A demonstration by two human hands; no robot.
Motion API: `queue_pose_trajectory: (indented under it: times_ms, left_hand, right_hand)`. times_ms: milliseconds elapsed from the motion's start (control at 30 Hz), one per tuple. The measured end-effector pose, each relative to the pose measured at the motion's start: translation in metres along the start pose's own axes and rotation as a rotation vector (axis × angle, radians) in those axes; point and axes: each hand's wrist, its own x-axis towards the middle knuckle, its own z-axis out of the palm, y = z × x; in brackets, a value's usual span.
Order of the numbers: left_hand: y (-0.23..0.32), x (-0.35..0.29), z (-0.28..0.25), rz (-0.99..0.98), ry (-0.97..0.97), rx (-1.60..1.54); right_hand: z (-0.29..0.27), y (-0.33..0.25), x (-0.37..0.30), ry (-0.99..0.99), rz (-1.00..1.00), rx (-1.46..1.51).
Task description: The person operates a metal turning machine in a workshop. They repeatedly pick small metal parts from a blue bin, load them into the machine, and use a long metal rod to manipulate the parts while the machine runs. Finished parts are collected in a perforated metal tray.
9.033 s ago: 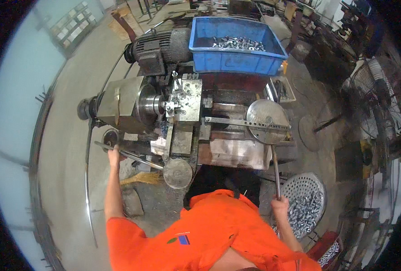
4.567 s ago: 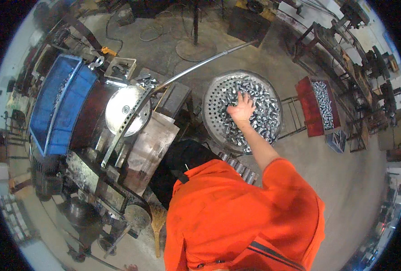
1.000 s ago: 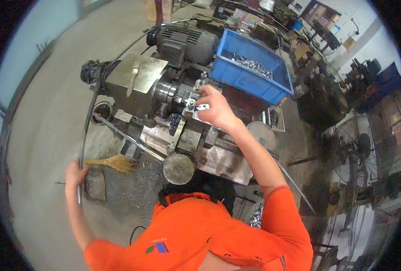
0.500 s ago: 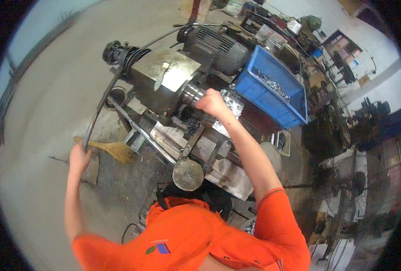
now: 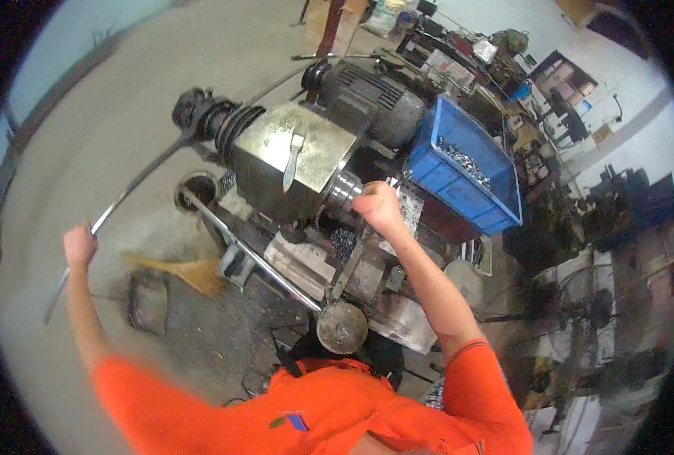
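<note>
The lever [image 5: 141, 182] slants from beside the pulley [image 5: 219, 125] at ten o'clock of the view down toward half past eight. The person's left hand [image 5: 80, 244], at nine o'clock, has its grip clamped around the lever, thumb side up. A pan [image 5: 147, 303] lies on the floor at eight o'clock, with a straw broom [image 5: 189, 274] near it, toward its one o'clock. Farther right, a shiny bar [image 5: 268, 262] slants down to a round disc [image 5: 342, 328] at six o'clock. The box [image 5: 325, 144] at eleven o'clock bears a brush [image 5: 291, 163] on its flat top. From the box's four o'clock juts the bright spindle [image 5: 344, 191]. The right hand [image 5: 377, 206] is at the spindle's outer end, fingers curled; one cannot tell whether its grip is clamped on anything. The motor [image 5: 390, 110] sits toward one o'clock. At two o'clock stands a blue bin [image 5: 458, 199], tilted in view, holding small metal parts [image 5: 466, 163].
</note>
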Motion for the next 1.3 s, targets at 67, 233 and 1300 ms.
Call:
queue_pose_trajectory:
  times_ms: [67, 233, 1300]
  left_hand:
    - [0.006, -0.006, -0.001, -0.125, 0.054, -0.020]
    - [0.057, -0.030, -0.045, -0.524, 0.015, -0.144]
    - [0.132, -0.075, -0.062, -0.327, 0.233, -0.287]
  right_hand:
    - [0.001, -0.010, 0.001, 0.012, 0.061, 0.017]
    - [-0.005, -0.024, -0.007, 0.003, 0.052, 0.039]
    - [-0.009, -0.004, -0.009, -0.280, -0.119, -0.325]
